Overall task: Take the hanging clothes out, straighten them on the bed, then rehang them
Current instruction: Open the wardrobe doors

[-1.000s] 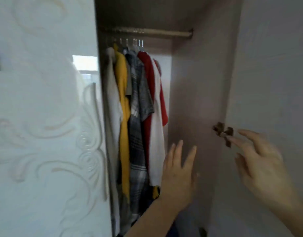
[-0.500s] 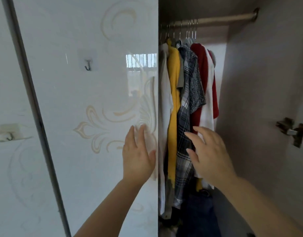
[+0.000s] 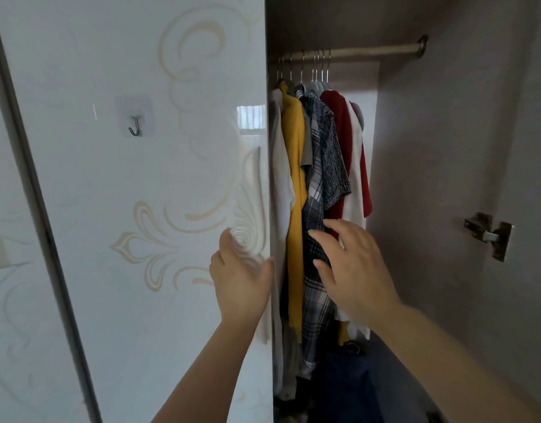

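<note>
Starting the take-out, left hand flat against the door, the spread, empty right hand hovered by the checked shirt, its hanger probably to lift next.

Looking into a clothes wardrobe inside a home. Facing a glossy white door bearing pale gold scrollwork and a stick-on hook, and mirroring a bright window near its edge. Hanging from a metal rail on wire hangers: everyday tops, among them a yellow garment, a plaid shirt and a red-and-white tee. Crowding together at the left end of the rail, mixed in colour and pattern. Showing plain wood-grain panels inside, with a worn metal hinge at the right. Lying heaped at the bottom: dark blue fabric.
</note>
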### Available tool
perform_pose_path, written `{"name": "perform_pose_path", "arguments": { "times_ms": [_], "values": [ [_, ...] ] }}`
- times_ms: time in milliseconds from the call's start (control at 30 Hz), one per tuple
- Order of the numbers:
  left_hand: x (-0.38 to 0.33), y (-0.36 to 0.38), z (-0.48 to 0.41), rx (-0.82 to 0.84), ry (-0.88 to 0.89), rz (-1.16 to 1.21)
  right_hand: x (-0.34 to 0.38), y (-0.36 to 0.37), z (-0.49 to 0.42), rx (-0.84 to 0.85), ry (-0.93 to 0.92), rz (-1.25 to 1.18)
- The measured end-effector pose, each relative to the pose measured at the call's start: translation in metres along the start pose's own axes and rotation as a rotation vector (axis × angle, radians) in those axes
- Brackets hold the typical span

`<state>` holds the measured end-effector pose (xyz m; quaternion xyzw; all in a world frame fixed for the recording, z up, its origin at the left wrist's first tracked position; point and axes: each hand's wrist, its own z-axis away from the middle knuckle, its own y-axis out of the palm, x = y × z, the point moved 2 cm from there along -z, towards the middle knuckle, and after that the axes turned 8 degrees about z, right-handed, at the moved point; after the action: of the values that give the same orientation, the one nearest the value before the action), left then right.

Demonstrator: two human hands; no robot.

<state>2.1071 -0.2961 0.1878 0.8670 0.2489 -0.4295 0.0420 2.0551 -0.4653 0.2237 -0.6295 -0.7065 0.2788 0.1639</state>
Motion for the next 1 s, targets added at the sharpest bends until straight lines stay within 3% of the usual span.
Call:
{"name": "perform_pose_path", "arguments": {
  "times_ms": [167,267,467,600,700,867,1000],
  "values": [
    [-0.016,-0.036,0.033,-0.014,0.055,0.0,0.008,-0.009,0.002,-0.015,-0.062,-0.121],
    [-0.023,-0.064,0.049,-0.028,0.062,-0.035,0.03,-0.018,-0.007,-0.009,-0.097,-0.327],
    [-0.032,-0.144,0.08,-0.051,0.087,-0.1,0.108,-0.035,-0.031,-0.056,-0.332,-0.72],
    [-0.037,-0.209,0.097,-0.039,0.056,-0.164,0.172,-0.044,-0.035,-0.072,-0.474,-0.838],
    [-0.042,-0.248,0.114,-0.158,0.112,-0.319,0.223,-0.051,-0.034,-0.147,-0.557,-0.836],
    [-0.042,-0.307,0.128,-0.412,0.515,-0.832,0.3,-0.06,-0.038,-0.14,-0.642,-1.008],
    [-0.027,-0.342,0.13,-0.433,0.55,-1.155,0.355,-0.065,-0.038,-0.149,-0.678,-1.106]
  ]
}}
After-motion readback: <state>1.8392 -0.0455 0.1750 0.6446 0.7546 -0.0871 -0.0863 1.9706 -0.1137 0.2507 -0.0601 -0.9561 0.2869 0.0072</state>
